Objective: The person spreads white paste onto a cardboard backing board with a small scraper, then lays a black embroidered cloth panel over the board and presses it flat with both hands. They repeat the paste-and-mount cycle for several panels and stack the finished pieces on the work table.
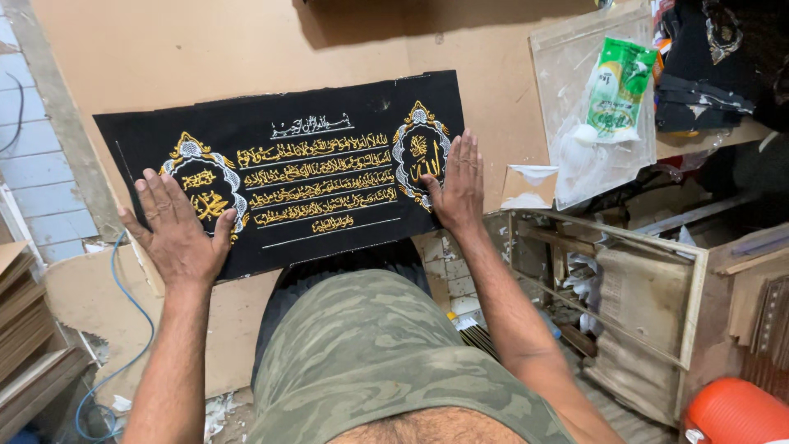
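1. Camouflage shirt (370, 362) is filling the bottom of the view, with both forearms reaching out past it.
2. Left hand (177, 234) is pressing flat, fingers spread apart, on the near left corner of the black embroidered cloth panel (288, 164), over the gold medallion there.
3. Right hand (456, 189) is lying flat with fingers close together on the panel's right end, beside the second medallion; neither hand is gripping anything.
4. Smoothing well probably means keeping both palms flat and pushing outward evenly, so the cloth is lying taut without skewing.
5. Near edge of the panel is overhanging the brown board worktop (205, 49), so pressure there is risking a slip.
6. Rightward room is being limited by a clear plastic sheet (575, 107) carrying a green and white packet (618, 86).
7. Beyond the panel the worktop is lying bare, leaving room for sliding the cloth away.
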